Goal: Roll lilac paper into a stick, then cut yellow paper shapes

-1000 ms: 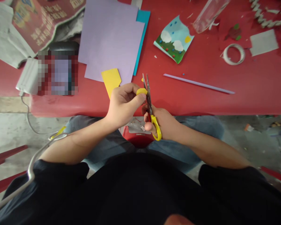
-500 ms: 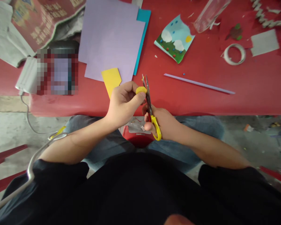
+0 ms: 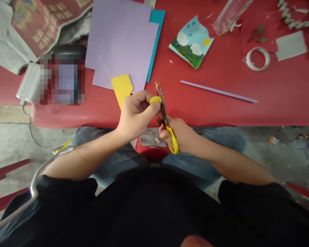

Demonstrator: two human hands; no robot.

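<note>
Between the thumb and fingers of my left hand [image 3: 136, 113] is a small rounded piece of yellow paper [image 3: 155, 100]. My right hand [image 3: 179, 134] grips yellow-handled scissors [image 3: 172, 140], their blades pointing away from me and slightly parted at the tips, right beside the yellow piece. A tiny yellow scrap shows near the blade tips. A larger yellow sheet [image 3: 122, 86] with a cut corner lies left of my left hand, partly on purple sheets [image 3: 121, 44]. Under the purple sheets a blue sheet [image 3: 156, 44] sticks out.
On the red table [image 3: 221, 115] lie a purple strip [image 3: 218, 91], a painted paper [image 3: 192, 44], a tape roll [image 3: 258, 59], a grey-white square [image 3: 291, 45] and a clear plastic item [image 3: 230, 15]. At left are a white device [image 3: 31, 82] with a cable and a pixelated area.
The scissor blades have closed slightly, and the right thumb has drawn in at the handle. The left hand and yellow piece have hardly moved.
</note>
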